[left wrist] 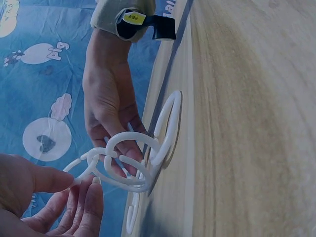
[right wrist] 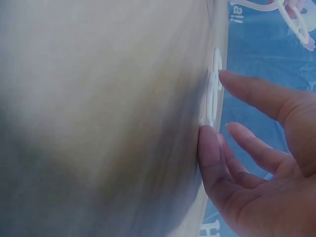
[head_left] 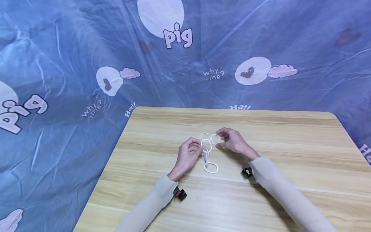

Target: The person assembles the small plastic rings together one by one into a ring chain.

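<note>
My left hand (head_left: 188,154) pinches a white plastic ring (left wrist: 94,163) between thumb and fingers. This open-ended ring is linked with other white rings, which overlap in the left wrist view. At the chain's near end, an oval ring (head_left: 210,168) lies on the table. Around another ring (head_left: 215,139), flat on the wood, my right hand (head_left: 234,141) is spread, thumb and forefinger at opposite sides of it. In the right wrist view one fingertip (right wrist: 209,138) rests right at the end of that ring. A further ring (head_left: 204,136) lies just left of it, partly behind the pinched one.
The rings are over a wood-grain table (head_left: 145,190) with rounded far corners. Behind and to the left hangs a blue printed cloth (head_left: 185,74). Each wrist carries a small black camera, one (head_left: 180,194) on the left and another (head_left: 247,172) on the right.
</note>
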Tool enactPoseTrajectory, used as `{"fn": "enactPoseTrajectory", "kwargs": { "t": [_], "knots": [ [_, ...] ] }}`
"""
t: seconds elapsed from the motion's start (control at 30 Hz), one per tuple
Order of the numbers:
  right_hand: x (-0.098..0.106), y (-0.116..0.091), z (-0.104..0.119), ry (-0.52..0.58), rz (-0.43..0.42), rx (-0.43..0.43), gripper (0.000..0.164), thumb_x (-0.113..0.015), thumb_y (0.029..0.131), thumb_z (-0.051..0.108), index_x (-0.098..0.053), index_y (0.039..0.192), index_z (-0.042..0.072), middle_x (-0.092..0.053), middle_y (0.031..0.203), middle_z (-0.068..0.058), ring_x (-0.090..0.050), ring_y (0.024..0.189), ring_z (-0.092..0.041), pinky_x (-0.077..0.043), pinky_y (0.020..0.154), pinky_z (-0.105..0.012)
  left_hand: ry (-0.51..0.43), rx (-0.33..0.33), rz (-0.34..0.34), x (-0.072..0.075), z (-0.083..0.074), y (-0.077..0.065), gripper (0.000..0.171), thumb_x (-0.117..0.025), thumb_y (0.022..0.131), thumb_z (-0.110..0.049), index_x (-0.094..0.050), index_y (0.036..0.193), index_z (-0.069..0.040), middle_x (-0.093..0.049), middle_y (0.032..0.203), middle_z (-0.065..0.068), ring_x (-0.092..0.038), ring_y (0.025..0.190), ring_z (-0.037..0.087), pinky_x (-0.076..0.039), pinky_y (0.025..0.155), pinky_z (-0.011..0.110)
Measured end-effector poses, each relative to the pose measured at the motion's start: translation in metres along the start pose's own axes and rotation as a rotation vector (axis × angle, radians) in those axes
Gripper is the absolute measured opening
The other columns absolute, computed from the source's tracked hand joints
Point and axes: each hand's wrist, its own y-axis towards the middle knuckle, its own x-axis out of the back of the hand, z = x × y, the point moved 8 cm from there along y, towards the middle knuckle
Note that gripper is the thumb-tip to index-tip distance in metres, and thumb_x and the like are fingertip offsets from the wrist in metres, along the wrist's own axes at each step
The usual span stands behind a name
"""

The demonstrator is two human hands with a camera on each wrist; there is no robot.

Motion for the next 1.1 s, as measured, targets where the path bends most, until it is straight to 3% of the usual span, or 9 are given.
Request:
{"fn": "enactPoseTrajectory", "kwargs": {
  "t": [0.37,0.67,1.1],
  "knots": [
    [-0.002,0.012,0.001,-0.085,0.004,0.006,0.058,-0.091,0.079,0.020,-0.068,0.129,0.002,-0.068,0.112,-0.016,-0.065,0.101,-0.029,-0.060,0.094,-0.046,0.011,-0.011,-0.013,0.000,-0.004,0.002,0.021,-0.071,0.095,-0.001,-0.065,0.115,0.006,-0.071,0.106,0.026,-0.075,0.090,0.042,-0.067,0.082,0.044],
    [-0.001,0.014,0.000,-0.122,-0.002,-0.001,0.053,-0.093,0.077,0.021,-0.072,0.121,0.003,-0.065,0.105,-0.013,-0.063,0.096,-0.026,-0.058,0.089,-0.041,-0.013,-0.013,-0.004,-0.002,-0.009,0.002,0.020,-0.069,0.095,0.003,-0.065,0.114,0.007,-0.070,0.106,0.028,-0.073,0.090,0.049,-0.065,0.082,0.051],
    [0.001,0.011,-0.001,-0.055,-0.009,0.001,0.051,-0.095,0.073,0.017,-0.064,0.110,0.002,-0.067,0.098,-0.013,-0.061,0.087,-0.022,-0.052,0.076,-0.026,-0.006,-0.015,-0.024,0.001,-0.005,0.003,0.021,-0.071,0.095,0.001,-0.064,0.114,0.009,-0.070,0.104,0.027,-0.074,0.089,0.046,-0.067,0.080,0.043]
  ]
}}
